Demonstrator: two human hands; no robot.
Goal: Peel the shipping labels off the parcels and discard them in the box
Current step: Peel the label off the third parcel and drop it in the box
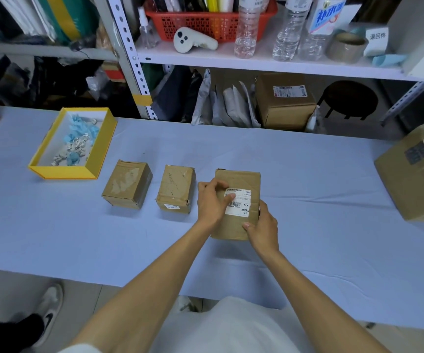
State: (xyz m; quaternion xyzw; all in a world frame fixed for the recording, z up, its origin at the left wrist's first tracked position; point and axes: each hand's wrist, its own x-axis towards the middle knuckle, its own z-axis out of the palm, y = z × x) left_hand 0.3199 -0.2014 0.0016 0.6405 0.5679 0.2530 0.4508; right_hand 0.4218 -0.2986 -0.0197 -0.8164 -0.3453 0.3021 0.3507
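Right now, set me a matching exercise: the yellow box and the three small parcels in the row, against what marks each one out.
Things
1. yellow box
2. left parcel
3. middle parcel
4. right parcel

States
A. small white sticker on its near side
B. large white label on top
C. holds blue and white scraps
D. top bare, no label in sight

Pairs: 1-C, 2-D, 3-A, 4-B
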